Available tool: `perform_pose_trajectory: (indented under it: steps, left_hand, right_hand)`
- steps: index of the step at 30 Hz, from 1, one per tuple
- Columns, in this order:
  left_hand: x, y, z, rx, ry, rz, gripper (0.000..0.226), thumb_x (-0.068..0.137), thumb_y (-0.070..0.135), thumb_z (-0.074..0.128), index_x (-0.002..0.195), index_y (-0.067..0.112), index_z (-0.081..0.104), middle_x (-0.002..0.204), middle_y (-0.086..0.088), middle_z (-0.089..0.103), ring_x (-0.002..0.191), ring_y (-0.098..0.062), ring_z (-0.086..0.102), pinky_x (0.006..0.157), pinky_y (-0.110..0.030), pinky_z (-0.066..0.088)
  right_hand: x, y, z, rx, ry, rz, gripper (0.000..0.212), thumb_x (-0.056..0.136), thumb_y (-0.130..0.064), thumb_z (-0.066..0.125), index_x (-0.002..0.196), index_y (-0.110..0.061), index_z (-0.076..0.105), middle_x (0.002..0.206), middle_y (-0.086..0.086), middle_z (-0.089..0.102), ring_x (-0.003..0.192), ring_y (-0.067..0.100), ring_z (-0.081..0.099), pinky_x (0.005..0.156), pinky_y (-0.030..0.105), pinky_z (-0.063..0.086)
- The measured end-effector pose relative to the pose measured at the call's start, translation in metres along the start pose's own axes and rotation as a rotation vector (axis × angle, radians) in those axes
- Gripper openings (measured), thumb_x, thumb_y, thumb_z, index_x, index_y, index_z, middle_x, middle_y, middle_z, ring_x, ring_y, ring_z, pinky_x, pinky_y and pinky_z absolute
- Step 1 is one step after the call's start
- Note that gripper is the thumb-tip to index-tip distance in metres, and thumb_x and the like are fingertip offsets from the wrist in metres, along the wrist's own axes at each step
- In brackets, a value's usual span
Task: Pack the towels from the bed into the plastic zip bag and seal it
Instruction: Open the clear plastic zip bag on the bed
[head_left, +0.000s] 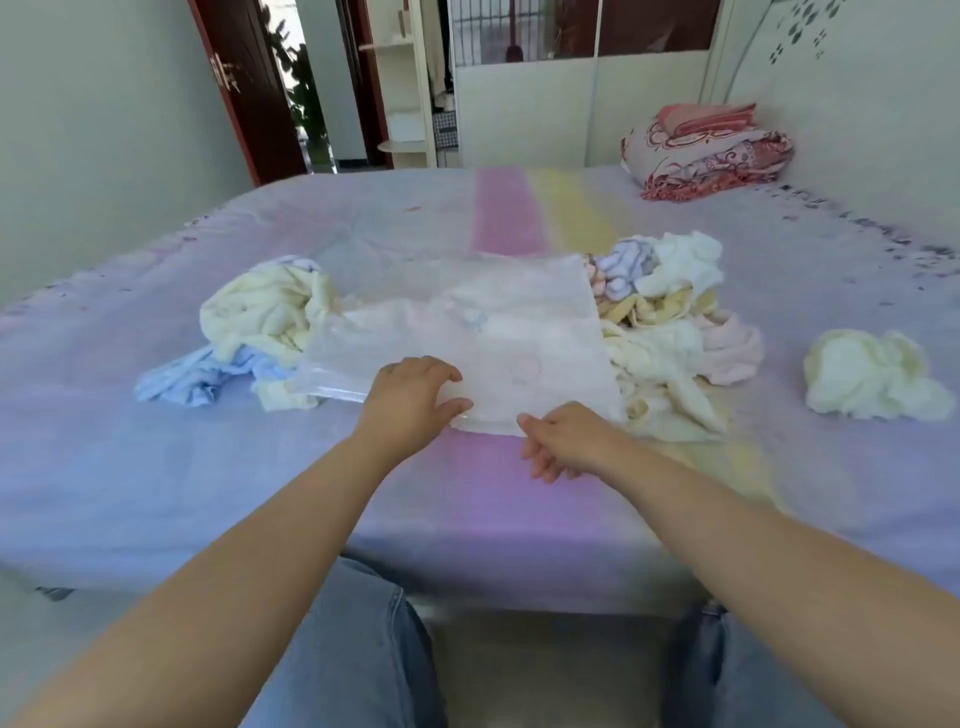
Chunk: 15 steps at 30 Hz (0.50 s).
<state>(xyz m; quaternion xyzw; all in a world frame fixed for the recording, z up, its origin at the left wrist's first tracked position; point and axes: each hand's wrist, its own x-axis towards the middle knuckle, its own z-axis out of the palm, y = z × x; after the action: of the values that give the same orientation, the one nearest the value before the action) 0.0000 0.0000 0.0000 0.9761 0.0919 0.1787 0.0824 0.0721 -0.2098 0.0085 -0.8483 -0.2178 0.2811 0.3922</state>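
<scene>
— None of the towels looks packed yet, judging from the head view. The plastic zip bag (467, 332) lies flat on the bed (156, 467), and what shows pale through it could be cloth under it as easily as inside; I cannot tell which.

— Where are the towels, then?

— Loose, all round it. At the bag's nine o'clock sits the cream and blue heap (249, 332), partly tucked under the bag's edge. At three o'clock lies the mixed pile (670, 322) of white, yellow and pink, touching the bag. One pale towel (872, 376) sits well apart, further toward three o'clock.

— And the hands?

— Both are at the bag's six o'clock edge. The left hand (410, 392) has fingers curled over the plastic, thumb beneath, gripping it. The right hand (563, 441) pinches the same edge, fingers folded.

— So what's left?

— Nearly everything, I'd say: open the mouth, stuff each heap, seal.
</scene>
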Motion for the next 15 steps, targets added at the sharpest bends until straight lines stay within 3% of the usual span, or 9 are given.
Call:
perform_pose_trajectory:
  steps: [3, 5, 7, 9, 11, 13, 15]
  left_hand:
    - [-0.01, -0.009, 0.001, 0.176, -0.082, 0.027, 0.051, 0.092, 0.051, 0.055, 0.137, 0.027, 0.053, 0.146, 0.006, 0.048, 0.139, -0.02, 0.038, 0.117, -0.049, 0.016]
    - [-0.013, -0.014, 0.004, 0.174, -0.077, 0.032, 0.044, 0.093, 0.041, 0.059, 0.134, 0.025, 0.056, 0.144, 0.004, 0.052, 0.136, -0.021, 0.044, 0.116, -0.051, 0.02]
    - [-0.012, -0.017, 0.008, 0.155, 0.013, 0.076, 0.028, 0.09, 0.025, 0.065, 0.117, 0.018, 0.069, 0.125, -0.003, 0.067, 0.115, -0.027, 0.062, 0.104, -0.052, 0.037]
    - [-0.011, -0.014, 0.01, 0.145, 0.1, 0.116, 0.013, 0.088, 0.017, 0.061, 0.094, 0.012, 0.071, 0.096, -0.007, 0.073, 0.086, -0.033, 0.069, 0.075, -0.04, 0.048]
    - [-0.011, -0.003, 0.011, 0.13, 0.09, 0.069, 0.018, 0.095, 0.019, 0.051, 0.088, 0.014, 0.067, 0.086, -0.005, 0.068, 0.075, -0.034, 0.064, 0.058, -0.03, 0.036]
    - [-0.006, 0.012, 0.011, 0.155, 0.042, 0.032, 0.02, 0.098, 0.021, 0.047, 0.086, 0.017, 0.063, 0.086, -0.003, 0.065, 0.075, -0.033, 0.062, 0.056, -0.029, 0.03]
    - [-0.001, 0.029, 0.012, 0.19, 0.02, 0.023, 0.015, 0.092, 0.017, 0.054, 0.078, 0.017, 0.06, 0.078, -0.003, 0.062, 0.066, -0.033, 0.061, 0.053, -0.029, 0.029]
  right_hand:
    - [0.003, 0.005, 0.022, 0.373, -0.008, 0.116, 0.033, 0.096, -0.044, 0.05, 0.106, -0.014, 0.059, 0.098, 0.006, 0.072, 0.061, 0.015, 0.065, 0.052, 0.021, 0.047]
    - [0.011, 0.005, 0.032, 0.662, 0.063, 0.095, 0.021, 0.097, -0.033, 0.053, 0.106, -0.014, 0.055, 0.108, 0.006, 0.068, 0.064, 0.016, 0.065, 0.052, 0.023, 0.048]
    - [0.02, -0.001, 0.034, 0.8, 0.175, 0.075, 0.012, 0.096, -0.023, 0.056, 0.103, -0.013, 0.058, 0.109, 0.005, 0.068, 0.065, 0.016, 0.066, 0.05, 0.023, 0.049]
    - [0.026, -0.006, 0.034, 0.856, 0.267, 0.062, 0.003, 0.093, -0.015, 0.059, 0.095, -0.013, 0.06, 0.102, 0.005, 0.07, 0.062, 0.014, 0.065, 0.049, 0.022, 0.048]
    - [0.03, -0.009, 0.03, 0.866, 0.376, 0.036, 0.006, 0.093, -0.01, 0.056, 0.089, -0.008, 0.061, 0.095, 0.007, 0.07, 0.06, 0.013, 0.063, 0.048, 0.022, 0.047]
    - [0.032, -0.011, 0.022, 0.874, 0.451, -0.004, 0.013, 0.094, -0.012, 0.054, 0.085, -0.008, 0.062, 0.092, 0.007, 0.07, 0.06, 0.012, 0.062, 0.048, 0.022, 0.047]
    - [0.031, -0.013, 0.015, 0.857, 0.404, -0.038, 0.012, 0.093, -0.019, 0.059, 0.087, -0.012, 0.066, 0.092, 0.003, 0.072, 0.065, 0.012, 0.064, 0.051, 0.022, 0.05]
